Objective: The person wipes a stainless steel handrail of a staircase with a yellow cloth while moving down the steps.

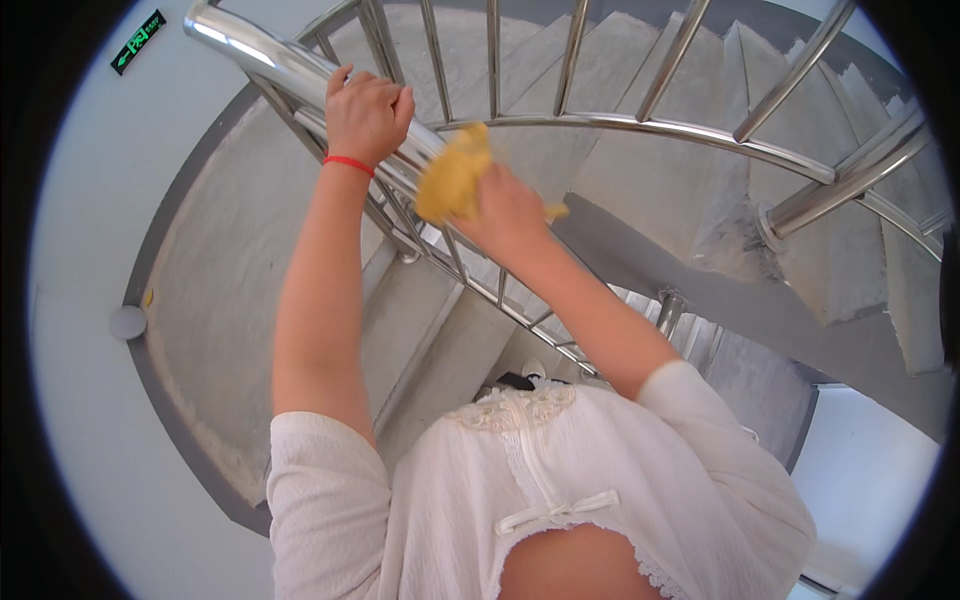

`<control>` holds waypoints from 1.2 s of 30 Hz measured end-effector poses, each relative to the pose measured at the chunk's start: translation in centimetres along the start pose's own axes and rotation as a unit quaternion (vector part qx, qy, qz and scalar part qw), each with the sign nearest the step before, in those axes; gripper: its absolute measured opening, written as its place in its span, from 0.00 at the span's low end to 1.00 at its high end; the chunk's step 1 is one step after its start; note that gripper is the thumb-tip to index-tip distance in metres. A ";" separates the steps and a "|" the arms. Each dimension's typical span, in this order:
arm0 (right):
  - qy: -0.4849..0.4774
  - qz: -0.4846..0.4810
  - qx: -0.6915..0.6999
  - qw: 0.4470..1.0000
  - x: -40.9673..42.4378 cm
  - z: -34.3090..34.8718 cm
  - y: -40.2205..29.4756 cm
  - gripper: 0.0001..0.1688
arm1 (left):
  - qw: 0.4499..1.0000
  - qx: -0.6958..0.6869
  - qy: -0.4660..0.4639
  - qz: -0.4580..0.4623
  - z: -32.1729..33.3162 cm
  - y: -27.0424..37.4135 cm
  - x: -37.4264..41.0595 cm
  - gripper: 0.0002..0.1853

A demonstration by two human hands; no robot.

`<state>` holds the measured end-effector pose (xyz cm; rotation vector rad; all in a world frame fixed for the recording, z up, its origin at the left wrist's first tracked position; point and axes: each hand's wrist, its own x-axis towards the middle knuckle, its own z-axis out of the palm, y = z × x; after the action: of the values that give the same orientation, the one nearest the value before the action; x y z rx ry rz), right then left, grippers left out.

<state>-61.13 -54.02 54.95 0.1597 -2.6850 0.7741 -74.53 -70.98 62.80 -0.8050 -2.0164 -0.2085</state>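
Observation:
A polished metal handrail slants down from the upper left towards the middle. My left hand, with a red cord around its wrist, grips the rail from above, its fingers curled over the tube. Lower along the same rail, my right hand holds a crumpled yellow cloth against the tube. Both the cloth and this hand are blurred. The rail's surface beneath the cloth is hidden.
Metal balusters and a curved lower bar border the spiral staircase. Grey concrete steps rise at the right; others lie below the rail. A lit green sign hangs on the white wall.

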 end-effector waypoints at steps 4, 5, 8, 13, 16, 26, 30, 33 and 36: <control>-0.101 0.031 0.117 0.988 3.3 -1.8 -0.7 0.40 | 1.000 -0.012 0.000 -0.008 0.8 0.4 -0.2 0.16; -0.123 0.015 0.153 0.980 2.9 -1.7 0.5 0.40 | 1.000 -0.003 -0.004 -0.011 0.5 0.3 -0.8 0.16; -0.142 0.054 0.136 0.979 -4.3 -2.8 5.7 0.44 | 1.000 0.016 -0.009 -0.015 0.0 -0.1 -1.2 0.15; -0.068 0.060 0.026 0.996 -14.8 -3.3 11.7 0.47 | 0.999 0.005 -0.008 -0.034 0.1 0.7 -0.5 0.15; 0.003 -0.082 0.011 0.997 -9.7 -1.6 8.5 0.41 | 0.999 0.013 -0.018 -0.037 -0.3 0.4 -0.8 0.15; -0.036 -0.028 0.000 0.999 3.2 0.3 -2.0 0.36 | 0.999 0.040 -0.013 -0.028 0.0 0.0 -1.1 0.15; -0.032 -0.001 -0.050 0.998 -9.2 -1.2 7.1 0.45 | 0.997 -0.005 -0.041 -0.061 -0.5 0.3 -0.7 0.15; -0.066 0.077 -0.022 0.995 -16.9 -3.3 13.0 0.45 | 0.998 -0.011 -0.032 -0.054 -0.2 1.2 -0.4 0.15; -0.090 0.070 0.028 0.993 -17.0 -3.5 13.8 0.44 | 0.998 -0.012 -0.025 -0.050 -0.5 1.2 -0.2 0.15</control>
<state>-46.94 -40.23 44.88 0.0575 -2.8701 0.9181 -73.32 -70.38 62.71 -0.7314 -2.1075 -0.2724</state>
